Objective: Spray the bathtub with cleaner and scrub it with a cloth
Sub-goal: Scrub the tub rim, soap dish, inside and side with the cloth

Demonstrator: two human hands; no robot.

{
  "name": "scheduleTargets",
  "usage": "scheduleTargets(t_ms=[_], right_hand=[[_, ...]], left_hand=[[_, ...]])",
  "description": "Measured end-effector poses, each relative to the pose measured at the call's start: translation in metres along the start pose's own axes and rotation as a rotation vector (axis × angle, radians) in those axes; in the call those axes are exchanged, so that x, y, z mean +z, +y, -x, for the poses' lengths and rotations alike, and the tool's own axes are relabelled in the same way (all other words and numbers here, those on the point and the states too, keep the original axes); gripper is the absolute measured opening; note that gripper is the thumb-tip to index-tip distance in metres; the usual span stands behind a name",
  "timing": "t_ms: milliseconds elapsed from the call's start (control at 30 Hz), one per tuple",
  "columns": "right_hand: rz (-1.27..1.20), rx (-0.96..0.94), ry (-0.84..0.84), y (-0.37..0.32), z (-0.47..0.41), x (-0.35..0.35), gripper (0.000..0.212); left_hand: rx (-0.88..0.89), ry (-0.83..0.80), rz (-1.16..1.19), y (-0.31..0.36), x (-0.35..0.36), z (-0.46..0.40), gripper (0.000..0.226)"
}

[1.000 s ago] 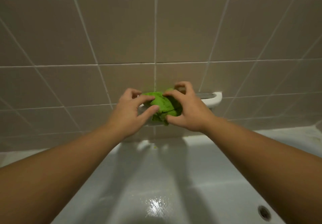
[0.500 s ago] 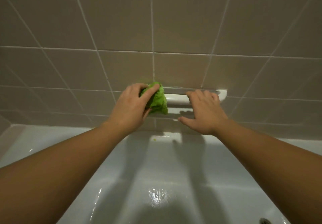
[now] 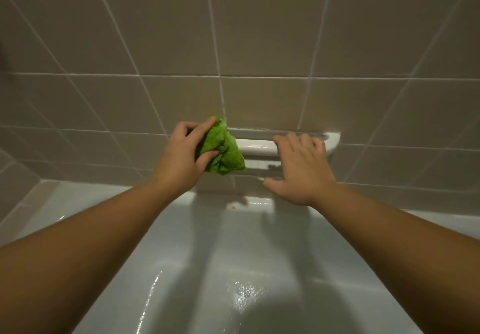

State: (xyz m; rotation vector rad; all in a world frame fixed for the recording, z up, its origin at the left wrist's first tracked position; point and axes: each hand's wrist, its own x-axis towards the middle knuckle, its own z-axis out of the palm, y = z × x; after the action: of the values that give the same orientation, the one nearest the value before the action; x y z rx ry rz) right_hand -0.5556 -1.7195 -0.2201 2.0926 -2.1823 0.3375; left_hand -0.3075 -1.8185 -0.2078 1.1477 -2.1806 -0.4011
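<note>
Brown wall tiles rise behind the wet white bathtub, sprayed it seems, where the left hand pinches the green cloth by the soap shelf, right hand spread flat on it, scrubbing unfinished.

**Tiled wall and fitted ceramic holder**

A wall of large beige glazed tiles with pale grout lines is seen across the upper part of the view. A white glossy ceramic holder with a rounded front bar is fixed to this wall, low down, and its right end curves back into the tiles. A ribbed white surface is visible just beneath the bar. At the left, a second tiled surface meets the main wall at an angle. A small yellowish speck lies below the holder; what it is cannot be told.
</note>
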Motion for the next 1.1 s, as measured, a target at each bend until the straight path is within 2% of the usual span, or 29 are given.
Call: scheduleTargets(t_ms=[67, 133, 267, 367, 433, 500, 567, 633, 700, 767, 833, 900, 967, 1033, 1100], right_hand=[[-0.019, -0.002, 0.000, 0.000, 0.001, -0.001, 0.079], [-0.028, -0.001, 0.003, 0.000, 0.002, -0.002, 0.078], [-0.035, -0.023, -0.027, 0.002, 0.001, -0.004, 0.079], [-0.064, -0.038, -0.051, 0.005, 0.001, -0.004, 0.080], [-0.162, -0.026, -0.065, 0.007, 0.002, -0.008, 0.082], [-0.360, 0.054, 0.008, 0.008, 0.003, -0.012, 0.083], [-0.544, 0.145, 0.152, 0.008, 0.006, -0.016, 0.076], [-0.603, 0.167, 0.170, 0.006, 0.011, -0.020, 0.069], [-0.550, 0.138, 0.130, 0.005, 0.015, -0.021, 0.065], [-0.437, 0.109, 0.146, 0.005, 0.016, -0.022, 0.067], [-0.328, 0.059, 0.180, 0.002, 0.014, -0.023, 0.070], [-0.273, -0.001, 0.148, -0.007, 0.010, -0.026, 0.074], [-0.183, -0.043, 0.105, -0.016, 0.006, -0.025, 0.078], [-0.110, -0.036, 0.114, -0.014, 0.004, -0.023, 0.072], [-0.076, 0.032, 0.175, 0.000, 0.011, -0.022, 0.064]], left_hand=[[-0.079, 0.015, 0.037, 0.007, 0.001, 0.001, 0.067], [-0.056, 0.015, 0.027, 0.019, 0.010, 0.004, 0.065], [0.073, -0.152, -0.175, 0.039, 0.005, -0.008, 0.070], [0.025, -0.204, -0.184, 0.059, 0.004, -0.017, 0.080], [-0.002, -0.193, -0.139, 0.076, 0.016, -0.021, 0.067], [0.043, -0.185, -0.097, 0.091, 0.032, -0.025, 0.058], [0.105, -0.186, 0.003, 0.098, 0.043, -0.029, 0.057], [0.170, -0.252, 0.050, 0.095, 0.039, -0.032, 0.064], [0.243, -0.340, 0.004, 0.082, 0.029, -0.033, 0.075], [0.229, -0.331, 0.045, 0.063, 0.018, -0.034, 0.077], [0.203, -0.304, 0.082, 0.049, 0.011, -0.036, 0.066], [0.212, -0.264, 0.028, 0.042, 0.010, -0.038, 0.054], [0.136, -0.241, 0.079, 0.041, 0.011, -0.037, 0.047], [0.087, -0.250, 0.138, 0.039, 0.014, -0.035, 0.045], [0.096, -0.249, 0.090, 0.035, 0.016, -0.034, 0.043]])
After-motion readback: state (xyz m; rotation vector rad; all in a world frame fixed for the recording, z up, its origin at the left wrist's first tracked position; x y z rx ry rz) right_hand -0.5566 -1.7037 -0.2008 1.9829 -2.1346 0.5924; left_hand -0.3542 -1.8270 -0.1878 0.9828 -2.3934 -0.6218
